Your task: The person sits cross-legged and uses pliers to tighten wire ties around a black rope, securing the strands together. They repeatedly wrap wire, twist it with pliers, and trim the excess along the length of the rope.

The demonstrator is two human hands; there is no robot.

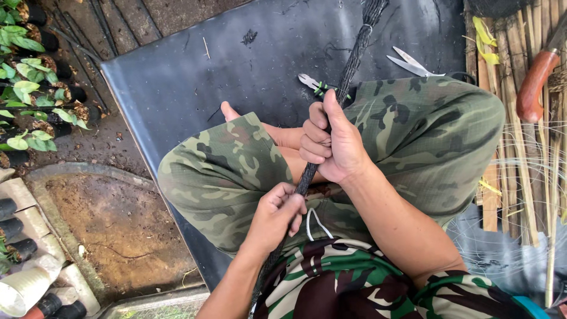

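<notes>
Person seated cross-legged, knees spread toward 9 and 3 o'clock. Right hand [332, 145] sits at frame centre, closed in a fist, thumb extended toward 12 o'clock, knuckles facing 9 o'clock. Right forearm runs from the wrist down toward 5 o'clock, bare. Left hand [277, 212] lies below it toward 7 o'clock, fingers [283, 192] curled shut, thumb pressed against them. Left forearm extends toward 7 o'clock, bare. The two hands are near each other, not touching.
</notes>
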